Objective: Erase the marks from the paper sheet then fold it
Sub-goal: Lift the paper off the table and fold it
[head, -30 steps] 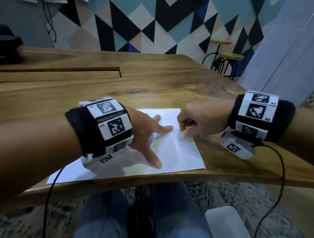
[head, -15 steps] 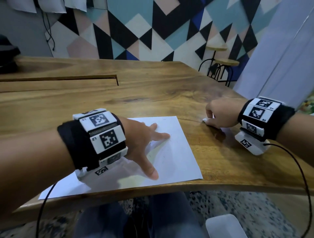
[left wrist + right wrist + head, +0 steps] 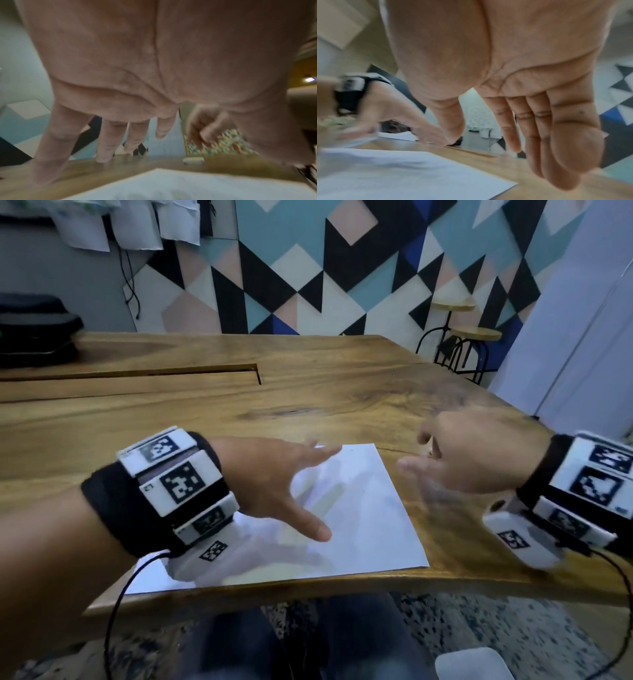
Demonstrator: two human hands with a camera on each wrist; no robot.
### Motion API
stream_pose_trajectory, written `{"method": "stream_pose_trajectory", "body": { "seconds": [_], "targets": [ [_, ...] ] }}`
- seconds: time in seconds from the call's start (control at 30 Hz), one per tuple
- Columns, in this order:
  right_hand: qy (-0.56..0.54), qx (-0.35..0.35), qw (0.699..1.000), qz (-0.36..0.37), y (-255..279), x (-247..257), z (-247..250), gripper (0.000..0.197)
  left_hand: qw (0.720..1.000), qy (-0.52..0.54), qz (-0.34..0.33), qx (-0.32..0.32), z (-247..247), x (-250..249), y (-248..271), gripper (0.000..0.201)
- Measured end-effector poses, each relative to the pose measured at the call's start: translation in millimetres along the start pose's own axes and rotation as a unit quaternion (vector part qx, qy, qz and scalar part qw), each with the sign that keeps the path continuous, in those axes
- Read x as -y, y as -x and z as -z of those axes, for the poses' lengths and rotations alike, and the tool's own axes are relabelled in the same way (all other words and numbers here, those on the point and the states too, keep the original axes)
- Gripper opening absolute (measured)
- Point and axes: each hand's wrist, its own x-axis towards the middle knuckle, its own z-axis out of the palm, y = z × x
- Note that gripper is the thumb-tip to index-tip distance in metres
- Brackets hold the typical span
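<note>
While I watch from the head view, the paper sheet (image 3: 356, 508) lies flat on the wooden table (image 3: 239, 405), close to the near edge, its right edge free and its left part under my left arm. My left hand (image 3: 274, 484) hangs above the sheet with a wide grip: fingers spread and straight, thumb angled toward me, holding nothing. Its shadow falls on the paper below, so I read it as lifted off the sheet, though I cannot tell whether any fingertip touches. The left wrist view shows the same spread fingers (image 3: 109, 138) pointing toward the table, with the sheet's far edge (image 3: 171, 184) beneath.

My right hand (image 3: 472, 460) is off the paper's right side, above bare wood, blurred. Its grip is also wide and holds nothing; the right wrist view shows the palm open with the fingers (image 3: 537, 135) straight and close together, hanging over the table just beside the sheet's corner (image 3: 419, 175).

A small white block (image 3: 193, 160) sits on the table beyond the sheet in the left wrist view; it is too blurred to identify. I cannot make out any marks on the paper. Two stools (image 3: 459, 337) stand past the table's far right corner, in front of the patterned wall (image 3: 325, 268).
</note>
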Motion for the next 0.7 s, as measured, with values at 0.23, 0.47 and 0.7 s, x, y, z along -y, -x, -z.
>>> {"method": "stream_pose_trajectory", "body": {
  "seconds": [0.23,0.47,0.7],
  "targets": [
    [-0.054,0.121,0.990,0.050,47,51,-34,0.032,0.997,-0.028,0.074,-0.004,-36,48,78,0.124],
    [-0.075,0.077,0.993,0.042,75,63,-52,0.039,0.990,-0.027,0.069,-0.117,-100,57,109,0.085],
    [-0.326,-0.168,0.925,-0.099,108,59,-67,0.038,0.984,0.053,0.064,-0.160,-117,56,129,0.073]
  ]
}}
